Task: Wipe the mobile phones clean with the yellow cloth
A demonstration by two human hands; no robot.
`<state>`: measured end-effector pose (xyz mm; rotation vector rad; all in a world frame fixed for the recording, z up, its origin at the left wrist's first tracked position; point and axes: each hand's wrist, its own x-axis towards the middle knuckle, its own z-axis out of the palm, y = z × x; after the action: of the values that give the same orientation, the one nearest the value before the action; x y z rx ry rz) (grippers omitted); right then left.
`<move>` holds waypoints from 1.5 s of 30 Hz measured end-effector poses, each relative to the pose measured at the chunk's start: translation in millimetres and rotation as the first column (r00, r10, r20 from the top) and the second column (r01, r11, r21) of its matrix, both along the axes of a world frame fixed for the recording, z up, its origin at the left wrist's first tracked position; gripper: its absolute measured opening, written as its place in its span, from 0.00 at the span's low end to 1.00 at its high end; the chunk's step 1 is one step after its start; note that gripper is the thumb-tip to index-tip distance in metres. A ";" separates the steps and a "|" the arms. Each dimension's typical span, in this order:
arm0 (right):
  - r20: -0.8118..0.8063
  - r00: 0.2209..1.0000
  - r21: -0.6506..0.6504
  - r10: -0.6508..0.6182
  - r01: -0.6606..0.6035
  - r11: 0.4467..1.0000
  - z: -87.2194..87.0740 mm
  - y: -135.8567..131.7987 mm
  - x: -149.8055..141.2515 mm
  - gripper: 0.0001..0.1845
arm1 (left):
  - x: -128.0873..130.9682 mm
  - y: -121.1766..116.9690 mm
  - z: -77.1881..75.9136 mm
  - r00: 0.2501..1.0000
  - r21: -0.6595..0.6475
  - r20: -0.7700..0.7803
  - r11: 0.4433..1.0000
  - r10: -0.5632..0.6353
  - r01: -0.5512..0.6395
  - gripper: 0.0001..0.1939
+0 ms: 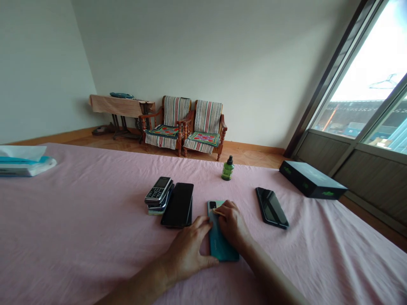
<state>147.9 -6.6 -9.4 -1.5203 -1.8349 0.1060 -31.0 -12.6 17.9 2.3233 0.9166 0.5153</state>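
Note:
A teal smartphone lies back side up on the pink cloth, its dark camera block at the far end. My left hand braces it along the left side, fingers at the upper edge and thumb at the near corner. Over the upper right part of the phone, my right hand is closed on a small pale cloth-like piece, pressed beside the camera block. What exactly that piece is stays mostly hidden by the fingers. Left of the phone lies a black smartphone, with another device partly under it.
Left of the black phone is a stack topped by a keypad phone. A green spray bottle stands beyond my hands. To the right lie another dark smartphone and a black box. A tissue pack is far left.

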 end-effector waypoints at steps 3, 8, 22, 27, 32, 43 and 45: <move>-0.002 0.998 -0.004 -0.058 0.058 0.998 -4.4 6.1 7.6 0.18 | -0.3 -0.8 0.7 1.000 0.000 -0.012 1.000 0.004 -0.004 0.37; 0.008 0.998 -0.009 -0.058 0.058 0.998 -6.3 26.1 12.2 0.18 | -0.6 -0.2 1.0 1.000 -0.011 -0.024 1.000 0.001 -0.001 0.36; 0.029 0.996 -0.003 0.089 -0.089 0.996 -1.1 0.9 -11.5 0.15 | 2.1 -1.2 -1.4 0.999 -0.011 0.003 0.999 0.039 -0.038 0.36; 0.028 0.995 0.004 0.097 -0.097 0.995 -0.6 22.9 -13.3 0.15 | 1.4 -2.2 -0.6 0.998 -0.008 -0.026 0.998 0.056 -0.056 0.32; 0.010 0.989 -0.007 0.146 -0.146 0.989 0.7 10.0 -11.0 0.16 | 2.7 -3.2 -0.1 0.993 -0.018 -0.035 0.993 0.114 -0.114 0.39; -0.127 0.946 -0.150 0.299 -0.316 0.937 5.4 -65.1 -11.3 0.22 | -0.8 -1.7 -4.0 0.999 -0.009 0.006 0.999 0.041 -0.041 0.45; -0.153 0.942 -0.158 0.297 -0.320 0.934 3.6 -75.6 -9.0 0.23 | -0.8 -1.8 -3.7 0.999 0.000 -0.019 0.999 0.040 -0.040 0.41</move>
<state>138.9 -82.2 -5.8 -1.2962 -1.9904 0.5220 -31.8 -14.4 14.2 2.3178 0.9731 0.5105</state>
